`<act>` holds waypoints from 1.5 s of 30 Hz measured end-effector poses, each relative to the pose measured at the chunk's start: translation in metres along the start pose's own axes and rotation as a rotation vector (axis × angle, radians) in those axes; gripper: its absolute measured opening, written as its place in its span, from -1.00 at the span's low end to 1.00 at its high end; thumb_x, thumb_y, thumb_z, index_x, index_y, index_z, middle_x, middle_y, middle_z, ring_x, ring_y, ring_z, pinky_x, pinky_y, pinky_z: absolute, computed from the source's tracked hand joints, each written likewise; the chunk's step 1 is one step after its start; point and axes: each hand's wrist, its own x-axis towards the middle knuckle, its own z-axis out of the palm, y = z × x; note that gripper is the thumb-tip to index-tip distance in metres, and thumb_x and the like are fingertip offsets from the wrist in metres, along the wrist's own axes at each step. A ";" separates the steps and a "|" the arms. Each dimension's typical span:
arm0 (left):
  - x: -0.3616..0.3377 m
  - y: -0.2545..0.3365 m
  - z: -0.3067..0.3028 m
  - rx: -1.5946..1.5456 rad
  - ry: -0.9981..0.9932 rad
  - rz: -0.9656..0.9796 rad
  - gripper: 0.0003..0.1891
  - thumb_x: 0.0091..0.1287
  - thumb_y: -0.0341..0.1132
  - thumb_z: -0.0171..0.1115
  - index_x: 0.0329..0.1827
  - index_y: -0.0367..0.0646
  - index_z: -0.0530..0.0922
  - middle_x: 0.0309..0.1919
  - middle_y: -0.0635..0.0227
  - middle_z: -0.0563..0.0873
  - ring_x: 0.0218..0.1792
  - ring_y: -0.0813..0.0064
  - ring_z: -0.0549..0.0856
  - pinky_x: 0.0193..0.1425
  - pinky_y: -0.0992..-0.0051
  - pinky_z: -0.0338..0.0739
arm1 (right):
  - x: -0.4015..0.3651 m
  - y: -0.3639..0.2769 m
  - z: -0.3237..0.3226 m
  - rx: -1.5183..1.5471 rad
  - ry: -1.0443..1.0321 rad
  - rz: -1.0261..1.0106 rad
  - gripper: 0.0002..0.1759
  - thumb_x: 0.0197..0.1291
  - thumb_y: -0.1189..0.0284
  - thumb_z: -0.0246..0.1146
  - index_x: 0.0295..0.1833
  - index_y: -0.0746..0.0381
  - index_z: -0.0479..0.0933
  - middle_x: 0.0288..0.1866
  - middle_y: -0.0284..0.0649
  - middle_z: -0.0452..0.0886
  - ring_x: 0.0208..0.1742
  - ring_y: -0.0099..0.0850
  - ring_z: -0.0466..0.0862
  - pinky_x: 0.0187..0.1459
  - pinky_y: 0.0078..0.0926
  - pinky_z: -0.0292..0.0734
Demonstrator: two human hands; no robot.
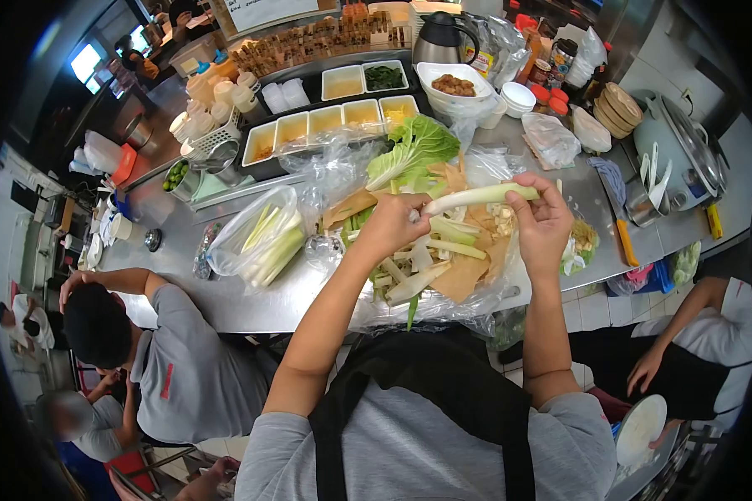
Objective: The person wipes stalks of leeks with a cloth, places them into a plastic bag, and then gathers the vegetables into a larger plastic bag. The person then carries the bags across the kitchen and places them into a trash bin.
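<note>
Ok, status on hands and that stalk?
Left hand and right hand both shut on stalk. Held over pile of trimmings. Nothing blocking.

Grey short-sleeved T-shirt (418, 455) under black apron (443, 367) with broad straps; left grip (393, 227) and right grip (545, 227) bare

Pale green stalk (476, 196), grey shirt (426, 455), black apron (443, 376).
</note>
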 end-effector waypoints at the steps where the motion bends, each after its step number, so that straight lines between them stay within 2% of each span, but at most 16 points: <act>1: 0.000 0.001 -0.001 0.004 -0.011 -0.012 -0.78 0.00 -0.42 0.19 -0.24 -0.18 0.60 -0.57 0.12 0.60 -0.61 0.38 0.53 -0.40 0.47 0.45 | 0.001 0.000 0.000 0.013 -0.004 -0.005 -0.77 0.02 0.74 0.18 -0.16 0.35 0.46 -0.21 -0.26 0.54 -0.25 -0.58 0.57 -0.20 -0.71 0.46; 4: 0.000 -0.004 0.000 0.059 0.007 0.061 -0.77 0.01 -0.42 0.19 -0.23 -0.18 0.60 -0.54 0.09 0.61 -0.59 0.32 0.57 -0.39 0.44 0.45 | 0.004 -0.001 0.000 -0.014 0.000 0.031 -0.76 0.02 0.73 0.19 -0.14 0.35 0.46 -0.27 -0.28 0.56 -0.29 -0.60 0.56 -0.23 -0.73 0.45; 8: -0.002 -0.001 -0.004 0.062 -0.036 0.033 -0.76 0.03 -0.40 0.19 -0.21 -0.17 0.61 -0.51 0.10 0.63 -0.55 0.28 0.59 -0.37 0.44 0.47 | 0.007 0.001 0.000 -0.016 0.006 0.010 -0.76 0.03 0.72 0.20 -0.13 0.36 0.46 -0.30 -0.28 0.56 -0.30 -0.62 0.56 -0.25 -0.73 0.44; 11: -0.002 -0.001 -0.005 0.000 -0.075 0.050 -0.76 0.03 -0.41 0.16 -0.22 -0.27 0.59 -0.52 0.05 0.62 -0.57 0.22 0.60 -0.40 0.40 0.48 | 0.008 0.002 0.001 -0.001 -0.010 0.017 -0.75 0.03 0.72 0.20 -0.13 0.36 0.46 -0.29 -0.28 0.56 -0.30 -0.61 0.56 -0.25 -0.73 0.44; 14: -0.002 0.002 -0.006 0.037 -0.119 -0.003 -0.77 0.05 -0.39 0.15 -0.24 -0.27 0.60 -0.53 0.05 0.61 -0.58 0.19 0.59 -0.40 0.40 0.48 | 0.007 0.001 0.003 0.008 -0.026 -0.005 -0.75 0.03 0.72 0.20 -0.13 0.36 0.46 -0.30 -0.29 0.56 -0.31 -0.62 0.55 -0.26 -0.73 0.42; 25: -0.005 -0.007 0.003 0.107 -0.114 0.060 -0.83 0.00 -0.41 0.15 -0.39 -0.31 0.58 -0.61 -0.01 0.57 -0.59 0.07 0.56 -0.41 0.29 0.48 | 0.012 0.005 -0.003 -0.007 -0.171 0.056 -0.75 0.04 0.73 0.17 -0.12 0.32 0.46 -0.26 -0.32 0.54 -0.32 -0.66 0.51 -0.29 -0.75 0.39; 34: -0.007 -0.015 -0.005 0.027 -0.156 0.009 -0.80 0.02 -0.35 0.17 -0.35 -0.28 0.62 -0.54 0.04 0.63 -0.51 0.17 0.62 -0.33 0.39 0.50 | 0.017 0.010 -0.006 0.056 -0.231 0.106 -0.74 0.05 0.74 0.15 -0.11 0.33 0.44 -0.23 -0.31 0.54 -0.24 -0.61 0.53 -0.18 -0.72 0.41; 37: -0.012 -0.005 -0.008 -0.043 -0.112 0.001 -0.78 0.07 -0.30 0.16 -0.34 -0.27 0.63 -0.55 0.07 0.64 -0.53 0.20 0.62 -0.35 0.39 0.50 | 0.019 0.012 -0.007 0.028 -0.203 0.065 -0.75 0.05 0.74 0.16 -0.12 0.34 0.44 -0.23 -0.29 0.54 -0.23 -0.60 0.54 -0.18 -0.71 0.42; 45: -0.009 -0.004 -0.005 0.020 -0.081 0.026 -0.75 0.07 -0.26 0.17 -0.31 -0.27 0.63 -0.58 0.07 0.62 -0.59 0.20 0.60 -0.40 0.39 0.49 | 0.013 0.004 0.002 0.041 -0.116 0.073 -0.77 0.04 0.72 0.18 -0.13 0.36 0.44 -0.26 -0.27 0.54 -0.27 -0.61 0.54 -0.24 -0.75 0.42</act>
